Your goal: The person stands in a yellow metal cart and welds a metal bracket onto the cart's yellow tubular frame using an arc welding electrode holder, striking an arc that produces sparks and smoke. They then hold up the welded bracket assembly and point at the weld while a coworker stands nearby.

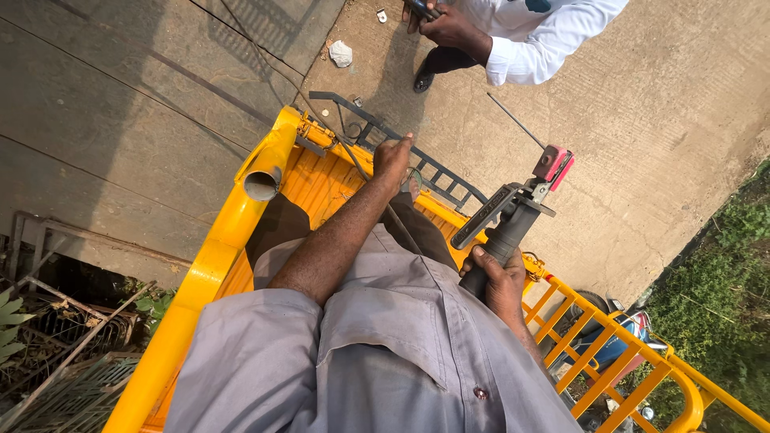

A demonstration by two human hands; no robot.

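Grey shirt cloth (377,353) fills the near edge of the view, with the wearer's dark trousers (281,228) beyond it. The right hand (499,282) sits near and to the right, its fingers (485,261) wrapped tight round the black handle of a welding electrode holder (513,216). The handle runs up and away from the fist, so the clamp head with its red jaw cover (553,164) lies well beyond the fingertips, and a thin welding rod (516,120) sticks out farther still, slanting up to the left. The left hand (393,159) reaches farther out at the centre, above the edge of the yellow metal frame (233,224); its fingers are curled downward, but what they pinch cannot be told. A thin cable (321,120) runs past this hand. Just beyond lies a dark ladder-like steel piece (437,172) on the concrete floor (642,120). At the far top edge, another person's hands (445,28) in white sleeves hold a small dark object.
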